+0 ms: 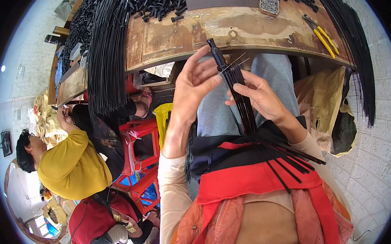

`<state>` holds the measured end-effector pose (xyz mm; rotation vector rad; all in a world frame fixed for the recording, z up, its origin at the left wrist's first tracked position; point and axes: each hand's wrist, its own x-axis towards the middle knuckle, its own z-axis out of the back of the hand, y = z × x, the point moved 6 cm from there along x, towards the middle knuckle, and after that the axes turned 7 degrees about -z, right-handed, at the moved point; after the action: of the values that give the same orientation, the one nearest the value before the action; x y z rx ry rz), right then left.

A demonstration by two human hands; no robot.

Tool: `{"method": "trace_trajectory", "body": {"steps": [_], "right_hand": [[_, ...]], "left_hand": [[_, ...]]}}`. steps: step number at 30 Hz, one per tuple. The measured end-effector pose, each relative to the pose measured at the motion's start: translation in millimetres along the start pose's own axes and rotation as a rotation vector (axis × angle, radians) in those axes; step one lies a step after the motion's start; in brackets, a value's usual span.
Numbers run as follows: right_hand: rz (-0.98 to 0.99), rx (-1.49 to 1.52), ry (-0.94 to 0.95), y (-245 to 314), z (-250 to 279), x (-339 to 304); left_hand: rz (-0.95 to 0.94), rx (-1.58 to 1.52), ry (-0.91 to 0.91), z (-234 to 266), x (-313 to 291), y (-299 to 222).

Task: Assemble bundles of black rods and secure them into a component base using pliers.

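Observation:
My right hand [262,94] is closed around a bundle of long black rods [244,105], its thumb lying across the front. The bundle runs down toward my lap, and a few thin wire ends stick out at its top. Above it rises a narrow black tube [217,56] with a flared tip, tilted a little left. Beside that tube is my left hand [193,84], fingers apart and half curled, thumb close to the wire ends. Whether a fingertip touches the tube, I cannot tell. More loose black rods [286,161] lie fanned across my red and black apron [251,181].
Ahead is a worn wooden table [169,37] holding black tube parts [154,5], yellow-handled pliers [324,40] and a small tin [269,5]. Black rod bundles [106,60] hang over its edge at both ends. At left, two people sit near red stools [139,142].

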<state>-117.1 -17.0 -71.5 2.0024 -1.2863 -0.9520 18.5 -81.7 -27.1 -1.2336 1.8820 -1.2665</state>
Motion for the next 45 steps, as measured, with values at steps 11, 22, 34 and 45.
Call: {"method": "trace_trajectory", "body": {"steps": [11, 22, 34, 45], "right_hand": [[-0.008, -0.020, 0.055, 0.9, -5.8, 2.1], [-0.066, 0.016, 0.168, -3.4, -8.5, 6.3], [0.309, -0.195, -0.027, 7.3, -5.1, -0.1], [0.265, -0.107, 0.037, 11.1, -6.2, 1.9]], "left_hand": [[-0.113, 0.221, -0.184, 4.9, -6.2, -4.2], [0.058, -0.402, 0.191, 16.1, 12.9, 32.3], [-0.124, -0.102, 0.063, -10.4, -7.8, -4.8], [-0.020, -0.004, 0.004, 4.1, -9.1, 6.0]]}}
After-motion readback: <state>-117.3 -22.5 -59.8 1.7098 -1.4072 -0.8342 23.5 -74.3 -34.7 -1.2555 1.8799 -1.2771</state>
